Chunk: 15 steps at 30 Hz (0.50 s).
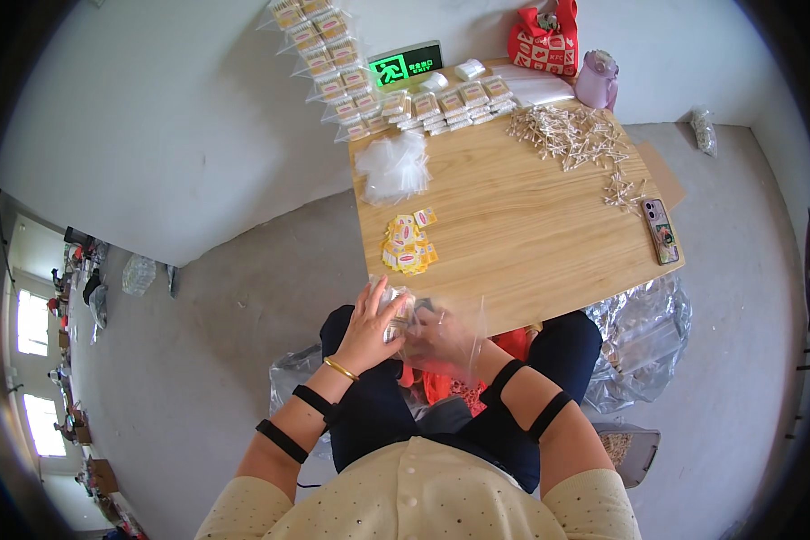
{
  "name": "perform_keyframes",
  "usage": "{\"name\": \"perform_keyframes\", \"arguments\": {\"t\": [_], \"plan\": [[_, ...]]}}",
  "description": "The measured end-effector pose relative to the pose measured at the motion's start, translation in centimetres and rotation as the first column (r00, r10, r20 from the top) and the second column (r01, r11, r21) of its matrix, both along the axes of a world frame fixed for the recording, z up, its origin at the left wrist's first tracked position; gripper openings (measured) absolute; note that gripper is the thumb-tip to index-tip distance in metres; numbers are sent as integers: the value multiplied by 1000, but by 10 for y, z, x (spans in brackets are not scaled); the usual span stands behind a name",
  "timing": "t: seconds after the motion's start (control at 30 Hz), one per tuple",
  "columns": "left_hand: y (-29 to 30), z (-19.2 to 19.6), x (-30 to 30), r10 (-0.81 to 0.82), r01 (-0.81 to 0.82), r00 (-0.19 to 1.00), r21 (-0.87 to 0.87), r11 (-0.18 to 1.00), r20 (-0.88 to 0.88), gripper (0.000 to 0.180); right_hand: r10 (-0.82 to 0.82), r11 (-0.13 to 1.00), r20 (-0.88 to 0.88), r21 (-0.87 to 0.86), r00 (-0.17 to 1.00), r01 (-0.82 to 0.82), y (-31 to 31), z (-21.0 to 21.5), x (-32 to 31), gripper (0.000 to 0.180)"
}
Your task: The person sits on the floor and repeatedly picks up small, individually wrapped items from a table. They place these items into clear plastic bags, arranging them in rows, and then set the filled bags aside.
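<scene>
Table [522, 225], 2 o'clock from view centre: light tan, streaked grain.
Tote bag [542, 52], 1 o'clock: red, white-patterned.
Jug [596, 83], between 1 and 2: mauve.
Swab pile [562, 135], 2 o'clock: white.
Phone [660, 231], 3 o'clock: pinkish, multicoloured motif.
Small cards [409, 245], 12 o'clock: yellow and white, red marks.
Sign [405, 65], 12 o'clock: green and black.
Handheld packet [396, 317], 6 o'clock: white and tan.
Shirt [414, 499], 6 o'clock: cream, dark dots.

The middle of the table [513, 234] lies open to a hand from the near edge. Stacked packs [450, 102] bar the far left, cotton swabs [569, 135] the far right; clear bags [392, 168] and yellow cards [408, 247] crowd the left side, a phone [660, 231] the right edge.
</scene>
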<state>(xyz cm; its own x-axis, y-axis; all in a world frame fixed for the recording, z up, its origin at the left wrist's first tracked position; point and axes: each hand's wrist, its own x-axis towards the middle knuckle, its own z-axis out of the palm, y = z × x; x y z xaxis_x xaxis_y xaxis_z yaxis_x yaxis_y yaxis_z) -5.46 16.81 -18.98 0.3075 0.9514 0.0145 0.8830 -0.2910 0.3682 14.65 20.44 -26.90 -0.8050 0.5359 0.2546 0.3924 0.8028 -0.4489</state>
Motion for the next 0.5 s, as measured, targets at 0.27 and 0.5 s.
{"name": "perform_keyframes", "arguments": {"t": [0.27, 0.5], "plan": [[0, -6, -2, -5, 5, 1000, 25, 1000, -10, 76, -23, 999, 72, 48, 997, 20, -3, -1, -8, 37], [-3, 2, 16, 17, -6, 979, 52, 999, -203, 75, -102, 992, 51, 74, 993, 98, -10, -16, -15, 38]]}}
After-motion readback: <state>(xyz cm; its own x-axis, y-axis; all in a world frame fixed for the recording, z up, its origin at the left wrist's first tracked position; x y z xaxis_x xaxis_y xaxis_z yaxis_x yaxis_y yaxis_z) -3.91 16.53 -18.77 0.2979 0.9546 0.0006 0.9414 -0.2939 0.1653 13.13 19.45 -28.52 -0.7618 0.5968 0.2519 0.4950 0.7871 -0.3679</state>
